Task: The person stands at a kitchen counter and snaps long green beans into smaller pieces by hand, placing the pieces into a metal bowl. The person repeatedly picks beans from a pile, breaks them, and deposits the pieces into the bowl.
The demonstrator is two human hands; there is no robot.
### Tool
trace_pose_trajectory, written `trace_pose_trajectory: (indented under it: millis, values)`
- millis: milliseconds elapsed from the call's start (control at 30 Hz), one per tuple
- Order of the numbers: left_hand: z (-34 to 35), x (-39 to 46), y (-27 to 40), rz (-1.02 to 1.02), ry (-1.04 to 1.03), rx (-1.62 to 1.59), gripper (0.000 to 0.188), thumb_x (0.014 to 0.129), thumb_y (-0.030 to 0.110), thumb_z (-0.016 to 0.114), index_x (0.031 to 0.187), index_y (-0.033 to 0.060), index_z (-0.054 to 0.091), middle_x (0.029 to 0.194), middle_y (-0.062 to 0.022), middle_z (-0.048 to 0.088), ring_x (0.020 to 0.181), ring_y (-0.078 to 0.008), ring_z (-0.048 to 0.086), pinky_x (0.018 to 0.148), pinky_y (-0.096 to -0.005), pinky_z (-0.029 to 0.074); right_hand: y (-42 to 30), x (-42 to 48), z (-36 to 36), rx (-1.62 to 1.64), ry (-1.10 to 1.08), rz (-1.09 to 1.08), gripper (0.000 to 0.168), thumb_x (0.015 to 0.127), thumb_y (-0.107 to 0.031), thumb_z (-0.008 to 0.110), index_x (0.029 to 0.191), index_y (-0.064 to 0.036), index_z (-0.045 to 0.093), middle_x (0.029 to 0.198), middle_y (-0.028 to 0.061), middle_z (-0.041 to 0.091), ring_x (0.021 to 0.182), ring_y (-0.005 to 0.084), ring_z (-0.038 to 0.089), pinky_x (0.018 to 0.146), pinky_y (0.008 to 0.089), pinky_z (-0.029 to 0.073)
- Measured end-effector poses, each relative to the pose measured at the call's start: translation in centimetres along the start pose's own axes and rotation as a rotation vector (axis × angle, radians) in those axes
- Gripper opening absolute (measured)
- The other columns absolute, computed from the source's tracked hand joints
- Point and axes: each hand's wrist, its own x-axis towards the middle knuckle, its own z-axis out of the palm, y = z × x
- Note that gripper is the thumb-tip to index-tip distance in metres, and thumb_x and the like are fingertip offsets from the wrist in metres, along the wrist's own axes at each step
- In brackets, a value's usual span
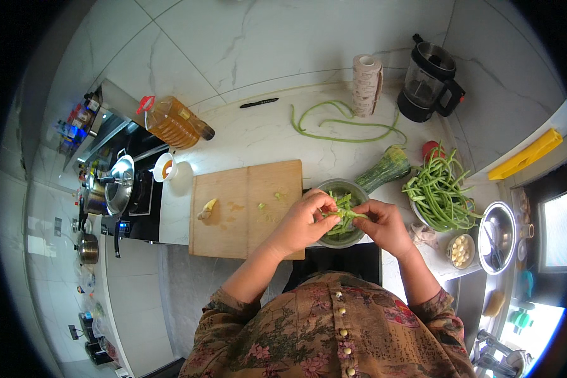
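Over a metal bowl (342, 244) of cut green pieces, my left hand (308, 217) and my right hand (383, 222) pinch a light green vegetable piece (347, 214) between them, one at each end. Its exact kind cannot be told. To the left lies a wooden cutting board (227, 198) with a piece of ginger (207, 209) and a few small green scraps. A plate heaped with long green beans (437, 191) stands to the right, and a green squash (385, 167) lies just behind the bowl.
Right of the beans are a bowl of peeled garlic cloves (460, 251) and a steel basin (486, 236) with scissors. Behind stand a paper towel roll (366, 87), a blender jug (427, 80) and loose long beans (345, 138). An oil bottle (172, 123), a white cup (164, 167) and a lidded pan (119, 184) are left.
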Motion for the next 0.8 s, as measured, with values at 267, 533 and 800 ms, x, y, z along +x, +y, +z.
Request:
trace_pose_trajectory:
  millis: [267, 533, 800]
  values:
    - [1.8, -0.1, 0.5, 0.071, 0.167, 0.215, 0.018, 0.084, 0.0, 0.055, 0.1, 0.0022, 0.046, 0.091, -0.0118, 0.057, 0.082, -0.0234, 0.059, 0.07, -0.0312, 0.048, -2.3, -0.4, 0.8, -0.009, 0.096, -0.144, 0.019, 0.078, -0.007, 0.069, 0.095, 0.001, 0.064, 0.078, 0.0084, 0.062, 0.064, 0.0134, 0.054, 0.059, 0.0272, 0.044]
    - [1.9, -0.1, 0.6, 0.033, 0.093, -0.61, 0.017, 0.094, 0.007, 0.045, 0.111, 0.0038, 0.043, 0.11, -0.0152, 0.054, 0.099, -0.022, 0.057, 0.084, -0.0338, 0.049, -2.5, -0.2, 0.3, -0.198, 0.157, -0.237, 0.019, 0.08, -0.007, 0.065, 0.098, 0.001, 0.064, 0.08, 0.0134, 0.064, 0.068, 0.0205, 0.06, 0.06, 0.03, 0.047]
    - [3.0, -0.3, 1.9, -0.073, 0.142, 0.081, 0.022, 0.085, 0.008, 0.063, 0.102, -0.0023, 0.054, 0.093, -0.0117, 0.063, 0.078, -0.0157, 0.061, 0.069, -0.0273, 0.049, -3.3, -0.6, 0.5, -0.341, 0.232, -0.262, 0.025, 0.075, -0.006, 0.065, 0.1, -0.002, 0.065, 0.078, 0.015, 0.062, 0.067, 0.0311, 0.06, 0.061, 0.0339, 0.049]
